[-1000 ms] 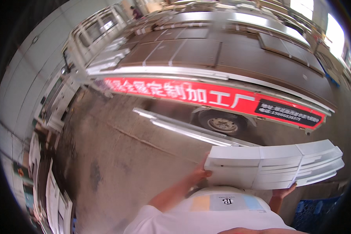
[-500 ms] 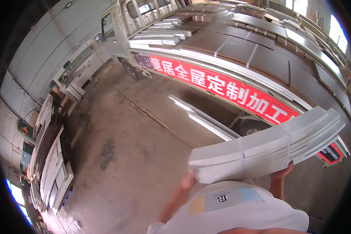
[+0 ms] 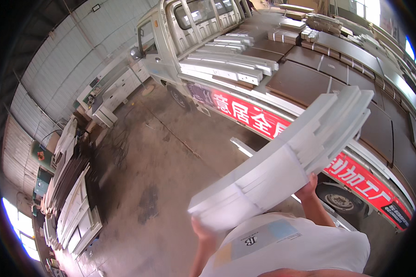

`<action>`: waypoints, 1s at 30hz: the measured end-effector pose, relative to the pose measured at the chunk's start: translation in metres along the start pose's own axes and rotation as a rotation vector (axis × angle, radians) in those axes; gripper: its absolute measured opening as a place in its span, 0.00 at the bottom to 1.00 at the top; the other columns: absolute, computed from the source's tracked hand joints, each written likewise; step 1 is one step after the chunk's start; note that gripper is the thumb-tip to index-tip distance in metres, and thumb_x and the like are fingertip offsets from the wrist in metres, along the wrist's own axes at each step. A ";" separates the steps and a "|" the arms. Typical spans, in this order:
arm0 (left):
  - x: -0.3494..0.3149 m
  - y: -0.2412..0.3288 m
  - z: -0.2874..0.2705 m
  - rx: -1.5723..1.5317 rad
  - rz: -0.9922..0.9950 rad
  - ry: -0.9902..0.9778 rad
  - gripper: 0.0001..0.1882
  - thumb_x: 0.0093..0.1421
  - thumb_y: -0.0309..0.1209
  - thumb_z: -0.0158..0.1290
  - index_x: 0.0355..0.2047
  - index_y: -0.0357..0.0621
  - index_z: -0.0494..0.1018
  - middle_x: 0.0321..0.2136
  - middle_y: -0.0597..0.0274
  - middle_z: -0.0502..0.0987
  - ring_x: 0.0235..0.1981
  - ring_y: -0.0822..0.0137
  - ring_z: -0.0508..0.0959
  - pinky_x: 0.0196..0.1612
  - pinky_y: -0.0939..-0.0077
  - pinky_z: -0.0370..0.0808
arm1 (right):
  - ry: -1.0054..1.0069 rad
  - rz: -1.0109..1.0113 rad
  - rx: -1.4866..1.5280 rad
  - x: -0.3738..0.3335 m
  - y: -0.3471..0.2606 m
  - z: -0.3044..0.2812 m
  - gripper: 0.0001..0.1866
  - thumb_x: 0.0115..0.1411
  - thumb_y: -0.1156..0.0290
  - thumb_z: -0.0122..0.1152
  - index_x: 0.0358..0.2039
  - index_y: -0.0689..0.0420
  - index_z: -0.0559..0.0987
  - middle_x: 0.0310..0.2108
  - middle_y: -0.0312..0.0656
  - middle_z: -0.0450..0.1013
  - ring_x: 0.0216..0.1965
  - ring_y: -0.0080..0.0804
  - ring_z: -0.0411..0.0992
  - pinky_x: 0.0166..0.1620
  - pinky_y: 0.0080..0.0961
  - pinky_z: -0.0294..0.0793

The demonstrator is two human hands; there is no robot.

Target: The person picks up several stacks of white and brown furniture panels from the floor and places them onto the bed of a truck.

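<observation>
A long bundle of white boards (image 3: 259,173), bound with clear straps, lies across the front of my body. My left hand (image 3: 204,228) grips its near left end, with the fingers partly hidden by the boards. Farther along, my right hand (image 3: 308,185) supports the underside, the fingers curled against the lower edge. The bundle slants up to the right, and its far end overlaps the side of the flatbed truck (image 3: 254,117) in the view. Whether that end touches the truck, I cannot tell.
On the truck bed lie brown panels (image 3: 305,81) and strapped bundles of white strips (image 3: 231,64). A rear wheel (image 3: 339,201) shows below the red side banner (image 3: 245,113). Stacked boards (image 3: 76,212) lean along the left, with a long white machine (image 3: 113,92) farther back.
The bundle's far end has swung up and forward toward the truck bed, while its near end has shifted left and down. Both hands have stayed on it. My view has turned too.
</observation>
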State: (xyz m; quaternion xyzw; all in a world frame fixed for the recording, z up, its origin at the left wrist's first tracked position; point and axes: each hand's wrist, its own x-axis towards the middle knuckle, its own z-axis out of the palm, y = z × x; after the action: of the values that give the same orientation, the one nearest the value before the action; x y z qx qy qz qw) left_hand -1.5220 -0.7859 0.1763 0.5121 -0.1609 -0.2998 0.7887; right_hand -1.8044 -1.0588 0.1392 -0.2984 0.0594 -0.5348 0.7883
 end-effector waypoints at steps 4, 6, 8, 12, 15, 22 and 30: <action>0.109 0.006 -0.020 0.008 0.086 0.010 0.36 0.69 0.55 0.36 0.65 0.39 0.63 0.61 0.50 0.70 0.61 0.50 0.71 0.64 0.54 0.68 | -0.044 0.056 -0.041 0.091 0.068 0.018 0.28 0.67 0.55 0.55 0.60 0.61 0.70 0.56 0.48 0.74 0.57 0.47 0.73 0.59 0.46 0.72; 0.164 0.005 -0.037 -0.016 0.050 0.006 0.36 0.69 0.56 0.35 0.65 0.40 0.63 0.61 0.50 0.70 0.61 0.50 0.72 0.64 0.54 0.68 | 0.007 0.090 -0.083 0.136 0.109 0.026 0.27 0.67 0.55 0.56 0.59 0.61 0.71 0.54 0.48 0.75 0.56 0.47 0.74 0.58 0.46 0.73; 0.225 0.009 -0.046 -0.057 -0.072 -0.039 0.36 0.70 0.56 0.35 0.65 0.40 0.63 0.62 0.50 0.70 0.61 0.51 0.71 0.64 0.55 0.68 | 0.027 0.109 -0.096 0.173 0.151 0.021 0.27 0.67 0.55 0.56 0.58 0.62 0.71 0.53 0.49 0.75 0.55 0.46 0.75 0.57 0.45 0.74; 0.355 0.035 -0.041 -0.202 -0.102 -0.193 0.39 0.70 0.60 0.37 0.67 0.41 0.61 0.63 0.51 0.69 0.62 0.53 0.71 0.64 0.55 0.68 | -0.059 0.117 -0.149 0.286 0.202 0.048 0.34 0.63 0.48 0.58 0.62 0.60 0.70 0.57 0.46 0.74 0.57 0.45 0.73 0.58 0.44 0.73; 0.450 0.036 -0.058 -0.180 -0.215 -0.270 0.41 0.69 0.62 0.38 0.67 0.41 0.60 0.63 0.52 0.69 0.62 0.54 0.71 0.64 0.55 0.69 | 0.035 0.085 -0.226 0.362 0.212 0.096 0.38 0.62 0.44 0.58 0.63 0.59 0.69 0.58 0.45 0.74 0.57 0.44 0.74 0.58 0.42 0.74; 0.652 0.063 -0.002 0.118 -0.498 -0.288 0.44 0.71 0.64 0.31 0.72 0.40 0.50 0.69 0.53 0.59 0.68 0.57 0.62 0.70 0.58 0.58 | 0.045 -0.014 -0.307 0.545 0.240 0.107 0.35 0.64 0.44 0.54 0.60 0.60 0.71 0.54 0.45 0.76 0.52 0.41 0.76 0.53 0.38 0.75; 0.885 0.036 0.057 0.303 -0.495 -0.273 0.40 0.72 0.60 0.34 0.70 0.39 0.54 0.66 0.57 0.63 0.68 0.62 0.61 0.69 0.64 0.56 | 0.072 -0.119 -0.317 0.750 0.286 0.102 0.32 0.64 0.47 0.55 0.58 0.59 0.73 0.52 0.44 0.77 0.51 0.39 0.77 0.53 0.36 0.76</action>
State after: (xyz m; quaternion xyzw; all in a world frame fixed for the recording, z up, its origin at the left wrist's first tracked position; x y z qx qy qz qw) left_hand -0.8625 -1.3800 0.1856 0.6022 -0.1786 -0.5213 0.5777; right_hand -1.2159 -1.6046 0.2389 -0.4026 0.1534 -0.5747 0.6958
